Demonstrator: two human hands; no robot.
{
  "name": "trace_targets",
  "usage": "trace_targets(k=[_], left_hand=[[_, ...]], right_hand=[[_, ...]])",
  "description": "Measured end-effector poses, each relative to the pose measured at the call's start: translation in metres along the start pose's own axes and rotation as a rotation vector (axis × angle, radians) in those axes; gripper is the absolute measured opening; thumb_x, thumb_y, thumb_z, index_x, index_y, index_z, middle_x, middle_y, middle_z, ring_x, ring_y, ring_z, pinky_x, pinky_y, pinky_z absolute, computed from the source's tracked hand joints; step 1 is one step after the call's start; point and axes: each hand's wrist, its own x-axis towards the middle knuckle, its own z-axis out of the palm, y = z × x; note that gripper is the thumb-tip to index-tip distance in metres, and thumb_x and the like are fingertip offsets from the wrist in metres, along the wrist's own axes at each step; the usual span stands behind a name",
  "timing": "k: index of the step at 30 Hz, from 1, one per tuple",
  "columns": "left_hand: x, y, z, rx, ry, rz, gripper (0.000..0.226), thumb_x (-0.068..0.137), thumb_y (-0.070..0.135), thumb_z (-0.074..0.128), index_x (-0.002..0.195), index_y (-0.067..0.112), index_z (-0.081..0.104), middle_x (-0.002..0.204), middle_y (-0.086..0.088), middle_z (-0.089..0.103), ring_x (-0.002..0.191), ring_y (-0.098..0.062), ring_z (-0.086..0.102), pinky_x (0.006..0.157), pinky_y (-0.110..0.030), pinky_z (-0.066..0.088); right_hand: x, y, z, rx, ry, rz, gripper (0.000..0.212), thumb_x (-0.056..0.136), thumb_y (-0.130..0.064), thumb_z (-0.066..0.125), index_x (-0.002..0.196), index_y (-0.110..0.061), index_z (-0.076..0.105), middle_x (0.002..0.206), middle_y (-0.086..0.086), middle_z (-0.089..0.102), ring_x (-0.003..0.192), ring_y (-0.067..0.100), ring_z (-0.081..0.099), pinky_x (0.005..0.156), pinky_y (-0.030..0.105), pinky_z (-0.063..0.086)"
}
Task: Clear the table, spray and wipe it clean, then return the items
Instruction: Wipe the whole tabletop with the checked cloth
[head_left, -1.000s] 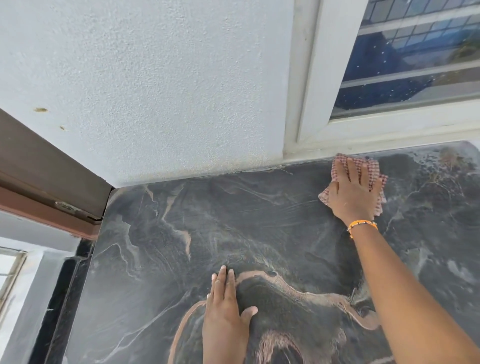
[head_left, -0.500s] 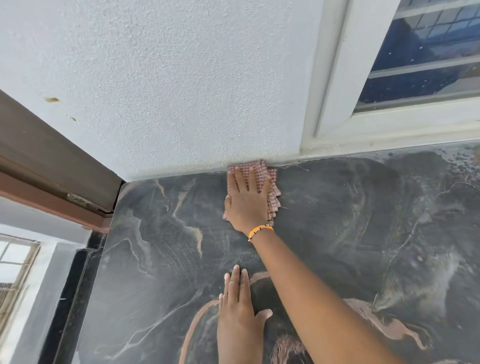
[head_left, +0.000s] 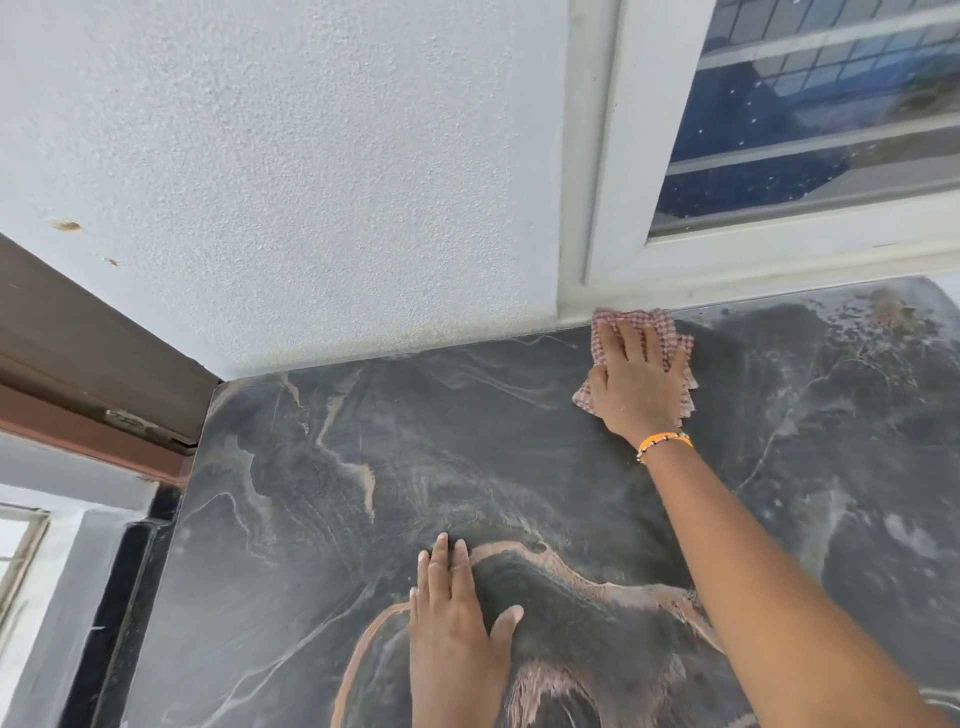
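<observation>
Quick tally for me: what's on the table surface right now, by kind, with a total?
Hands: 2, the left hand flat on the dark stone table, the right hand pressing the cloth
Checked cloths: 1, at the back edge below the window frame
Wristbands: 1, orange
Total: 4
</observation>
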Motion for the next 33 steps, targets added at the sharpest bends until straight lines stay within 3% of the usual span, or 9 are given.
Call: trace_targets(k=[5,9,14,18,20,23,26,29,33], left_hand=[[-0.008,0.013,0.011,0.053,-0.023,0.077,0.084,0.088,0.051,0.045,0.147,0.023,-0.008,0.155,0.006,-0.018,0.143,-0.018,-0.018,0.117,-0.032,-0.004],[-0.012,0.010,0.017,0.079,-0.029,0.128,0.086,0.088,0.051,0.045,0.146,0.022,-0.012,0.155,0.006,-0.021,0.143,-0.018,-0.019,0.117,-0.030,-0.006],[-0.012,0.008,0.018,-0.067,-0.018,0.157,0.085,0.088,0.042,0.053,0.147,0.020,-0.004,0.156,0.006,-0.010,0.144,-0.016,-0.012,0.117,-0.028,-0.002],[-0.024,0.010,0.019,-0.280,0.160,0.167,0.075,0.081,0.005,0.062,0.144,0.007,0.022,0.154,-0.008,0.019,0.144,-0.024,0.014,0.117,-0.036,0.016],[-0.033,0.010,0.019,-0.371,0.238,0.146,0.072,0.072,-0.014,0.057,0.139,0.001,0.033,0.149,-0.017,0.029,0.139,-0.032,0.027,0.112,-0.044,0.030],[-0.046,0.010,0.023,-0.357,0.203,0.168,0.068,0.073,-0.014,0.056,0.136,0.001,0.036,0.146,-0.017,0.031,0.138,-0.032,0.029,0.110,-0.045,0.033],[-0.052,0.013,0.029,-0.233,0.070,0.268,0.066,0.087,0.014,0.056,0.143,0.009,0.021,0.155,-0.003,0.017,0.145,-0.019,0.007,0.118,-0.033,0.014],[-0.049,0.016,0.034,-0.119,-0.055,0.333,0.078,0.092,0.038,0.048,0.147,0.015,-0.002,0.157,0.006,-0.006,0.143,-0.010,-0.014,0.116,-0.027,-0.003],[-0.048,0.011,0.032,-0.047,-0.116,0.390,0.090,0.088,0.043,0.052,0.146,0.015,-0.011,0.154,0.009,-0.020,0.143,-0.012,-0.015,0.116,-0.027,-0.005]], right_hand=[[-0.010,0.080,-0.017,-0.002,0.031,0.291,0.055,0.094,-0.032,0.032,0.147,-0.026,0.021,0.156,0.004,0.020,0.143,0.031,0.011,0.111,0.065,0.003],[-0.048,0.065,-0.008,0.006,0.011,0.338,0.056,0.095,-0.034,0.029,0.149,-0.027,0.015,0.159,0.004,0.012,0.145,0.034,0.005,0.110,0.067,0.003],[-0.077,-0.019,0.007,0.015,-0.012,0.024,0.059,0.093,-0.036,0.029,0.149,-0.028,0.012,0.159,0.000,0.012,0.145,0.031,0.007,0.110,0.064,0.001],[-0.109,-0.091,0.022,0.045,-0.125,-0.367,0.060,0.093,-0.034,0.031,0.149,-0.029,0.012,0.159,-0.002,0.009,0.146,0.028,-0.002,0.111,0.060,-0.008],[-0.128,-0.096,0.024,0.050,-0.177,-0.530,0.059,0.093,-0.034,0.035,0.149,-0.029,0.015,0.159,-0.003,0.011,0.146,0.025,-0.001,0.113,0.058,-0.008],[-0.143,-0.060,0.018,0.001,-0.179,-0.630,0.059,0.093,-0.037,0.035,0.148,-0.031,0.014,0.158,-0.006,0.013,0.146,0.023,0.004,0.116,0.054,-0.003],[-0.146,-0.001,0.005,-0.044,-0.102,-0.514,0.059,0.093,-0.035,0.035,0.148,-0.033,0.014,0.157,-0.007,0.015,0.146,0.022,0.009,0.117,0.053,0.003],[-0.146,0.066,-0.009,-0.076,-0.063,-0.231,0.059,0.095,-0.034,0.034,0.148,-0.034,0.010,0.158,-0.009,0.011,0.146,0.020,0.007,0.116,0.048,0.001],[-0.167,0.124,-0.024,-0.059,-0.054,0.208,0.056,0.097,-0.032,0.029,0.148,-0.034,0.006,0.159,-0.009,0.007,0.146,0.020,0.005,0.117,0.052,0.004]])
